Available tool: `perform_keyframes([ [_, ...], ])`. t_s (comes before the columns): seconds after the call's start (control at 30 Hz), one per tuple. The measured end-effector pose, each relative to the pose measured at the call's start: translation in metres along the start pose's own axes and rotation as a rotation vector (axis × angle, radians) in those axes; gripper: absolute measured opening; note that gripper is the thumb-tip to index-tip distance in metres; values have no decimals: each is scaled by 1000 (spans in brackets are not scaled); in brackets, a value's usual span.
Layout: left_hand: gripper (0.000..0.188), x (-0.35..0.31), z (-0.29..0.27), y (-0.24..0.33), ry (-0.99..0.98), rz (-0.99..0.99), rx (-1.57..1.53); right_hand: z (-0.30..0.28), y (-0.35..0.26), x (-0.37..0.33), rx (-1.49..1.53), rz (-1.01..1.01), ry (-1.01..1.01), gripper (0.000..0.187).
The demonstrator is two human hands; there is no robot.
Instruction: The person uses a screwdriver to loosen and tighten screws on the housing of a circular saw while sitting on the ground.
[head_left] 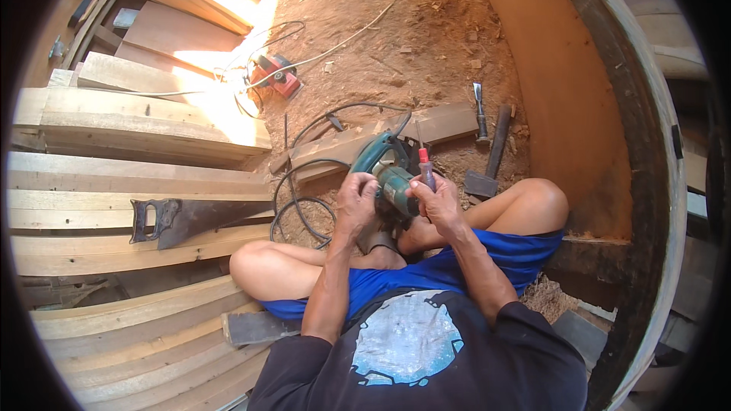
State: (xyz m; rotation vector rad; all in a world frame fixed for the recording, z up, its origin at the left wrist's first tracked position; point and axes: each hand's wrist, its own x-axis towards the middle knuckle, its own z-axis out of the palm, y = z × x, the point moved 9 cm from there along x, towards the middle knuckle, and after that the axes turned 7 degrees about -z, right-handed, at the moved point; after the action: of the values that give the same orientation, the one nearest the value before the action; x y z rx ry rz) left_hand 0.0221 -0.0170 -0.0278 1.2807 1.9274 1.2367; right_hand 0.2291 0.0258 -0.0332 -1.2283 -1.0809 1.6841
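A green corded power tool [392, 175] with a looped handle sits between my legs, in front of a wooden board [449, 123]. In my right hand [440, 202] is a screwdriver [426, 169] with a red and clear handle, its thin shaft pointing up and away from me. My left hand [356, 196] is at the left side of the power tool, thumb and fingers pinched together. Whatever those fingertips hold, if anything, is too small to make out. Part of the tool's lower end is hidden by my hands and feet.
Stacked planks [137, 175] line the left, with a handsaw [202, 221] lying on them. A chisel [480, 113] and a hammer [493, 154] lie to the right. A red power tool [278, 76] and cables [308, 209] rest on the sawdust-covered ground. An orange-brown panel [563, 99] stands at right.
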Motion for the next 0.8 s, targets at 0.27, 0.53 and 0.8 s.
perform_keyframes([
  [0.27, 11, -32, 63, -16, -381, -467, -800, 19, 9, -2, -74, 46, -141, 9],
  [0.53, 12, -16, 42, -9, -363, -413, -681, 8, -33, 25, -243, -144, -139, 7],
  [0.8, 24, 46, -25, -115, 160, -367, -383, -93, -90, 171, -516, -395, 336, 13],
])
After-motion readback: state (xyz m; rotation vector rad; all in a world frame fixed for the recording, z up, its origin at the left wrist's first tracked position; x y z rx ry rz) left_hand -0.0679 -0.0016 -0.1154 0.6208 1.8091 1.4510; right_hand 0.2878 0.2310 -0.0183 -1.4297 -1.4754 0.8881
